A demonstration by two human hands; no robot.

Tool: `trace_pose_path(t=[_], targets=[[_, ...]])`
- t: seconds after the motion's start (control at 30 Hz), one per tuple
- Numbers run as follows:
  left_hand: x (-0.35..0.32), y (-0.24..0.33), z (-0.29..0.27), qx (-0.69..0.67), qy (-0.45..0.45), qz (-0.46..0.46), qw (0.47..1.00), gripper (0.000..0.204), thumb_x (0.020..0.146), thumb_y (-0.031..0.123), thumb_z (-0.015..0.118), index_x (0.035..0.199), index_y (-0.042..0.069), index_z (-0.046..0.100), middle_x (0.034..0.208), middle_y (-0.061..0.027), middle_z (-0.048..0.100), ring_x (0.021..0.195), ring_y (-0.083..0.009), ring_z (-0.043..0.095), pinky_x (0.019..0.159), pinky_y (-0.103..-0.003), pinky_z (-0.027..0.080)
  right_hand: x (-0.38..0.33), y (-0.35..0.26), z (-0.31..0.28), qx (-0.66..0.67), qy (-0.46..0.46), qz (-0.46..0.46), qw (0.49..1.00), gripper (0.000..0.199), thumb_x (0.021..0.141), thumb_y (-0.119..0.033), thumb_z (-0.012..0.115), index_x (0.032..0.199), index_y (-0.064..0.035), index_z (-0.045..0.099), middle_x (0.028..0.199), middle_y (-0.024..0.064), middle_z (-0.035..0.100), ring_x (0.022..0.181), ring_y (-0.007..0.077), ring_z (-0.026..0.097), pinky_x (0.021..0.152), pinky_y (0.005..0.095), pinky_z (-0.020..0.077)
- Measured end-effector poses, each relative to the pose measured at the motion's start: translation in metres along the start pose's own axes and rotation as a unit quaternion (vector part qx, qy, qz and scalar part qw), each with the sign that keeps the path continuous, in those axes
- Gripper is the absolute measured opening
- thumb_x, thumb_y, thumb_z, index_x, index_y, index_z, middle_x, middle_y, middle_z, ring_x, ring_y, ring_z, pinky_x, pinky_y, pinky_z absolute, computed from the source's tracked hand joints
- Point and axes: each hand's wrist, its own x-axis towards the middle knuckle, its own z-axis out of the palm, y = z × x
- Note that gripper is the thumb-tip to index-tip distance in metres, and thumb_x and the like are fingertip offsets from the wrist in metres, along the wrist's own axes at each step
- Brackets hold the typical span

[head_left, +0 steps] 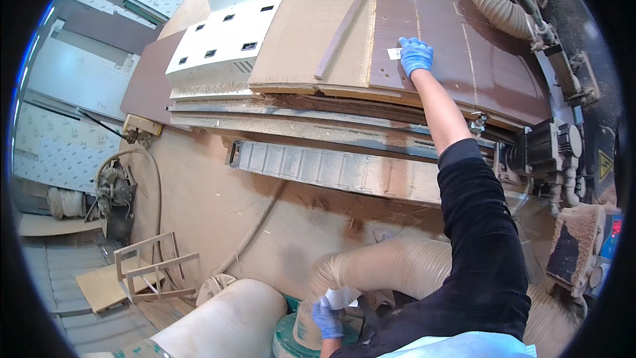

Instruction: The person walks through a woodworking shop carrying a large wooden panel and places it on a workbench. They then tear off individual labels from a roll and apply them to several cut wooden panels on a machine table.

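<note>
My right hand [415, 55], in a blue glove, reaches far out and presses flat on a small white label [393, 54] on a dark brown cut panel [464, 46] lying on the machine bed. My left hand [326, 318], also blue-gloved, is low by my body and holds a strip of white label paper [342, 297]. A thin dark brown offcut strip [342, 28] lies diagonally on the lighter fibreboard [311, 20] to the left of the panel.
A ribbed dust hose [493, 3] hangs over the panel's far right. Large beige extraction ducts [391, 265] run near my body. White perforated panels [228, 33] lie left of the bed. A small wooden frame [149, 268] stands on the sawdust-covered floor. Motors [550, 149] sit at right.
</note>
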Motion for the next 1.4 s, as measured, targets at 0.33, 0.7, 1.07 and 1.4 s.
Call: trace_pose_path(t=[0.33, 0.7, 1.07, 1.4], targets=[[0.037, -0.016, 0.021, -0.022, -0.037, -0.041, 0.998, 0.021, 0.086, 0.026, 0.06, 0.087, 0.005, 0.055, 0.082, -0.0057, 0.058, 0.074, -0.0174, 0.058, 0.065, -0.034, 0.052, -0.049, -0.108, 0.002, 0.106, -0.126, -0.226, 0.96, 0.066, 0.079, -0.051, 0.051, 0.134, -0.0157, 0.039, 0.142, 0.0142, 0.028, 0.128, 0.0305, 0.033, 0.105, 0.0486, 0.0213], [0.042, -0.034, -0.019, -0.038, 0.02, 0.017, 0.999, 0.023, 0.085, 0.027, 0.06, 0.09, 0.006, 0.054, 0.085, -0.0071, 0.058, 0.076, -0.0202, 0.059, 0.067, -0.036, 0.053, -0.012, -0.202, 0.014, 0.096, -0.104, -0.37, 0.918, 0.03, 0.079, -0.029, 0.056, 0.106, -0.0154, 0.058, 0.11, 0.0098, 0.055, 0.099, 0.0286, 0.058, 0.078, 0.0425, 0.047], [0.025, -0.027, -0.004, 0.033, -0.102, 0.082, 0.991, 0.022, 0.086, 0.025, 0.059, 0.093, 0.005, 0.053, 0.088, -0.0088, 0.059, 0.081, -0.0217, 0.06, 0.071, -0.039, 0.053, -0.172, -0.164, -0.062, 0.328, 0.104, -0.533, 0.773, 0.027, 0.064, -0.019, 0.067, 0.089, -0.0135, 0.058, 0.091, 0.0074, 0.055, 0.073, 0.0265, 0.059, 0.061, 0.0393, 0.0446], [-0.017, -0.04, -0.032, 0.064, -0.246, 0.033, 0.967, 0.023, 0.088, 0.027, 0.059, 0.094, 0.005, 0.057, 0.086, -0.003, 0.056, 0.075, -0.0126, 0.055, 0.063, -0.027, 0.05, -0.446, -0.04, -0.137, 0.628, 0.149, -0.22, 0.731, 0.02, 0.068, 0.003, 0.065, 0.076, -0.0109, 0.052, 0.1, 0.0095, 0.056, 0.091, 0.0253, 0.056, 0.078, 0.0338, 0.0461]])
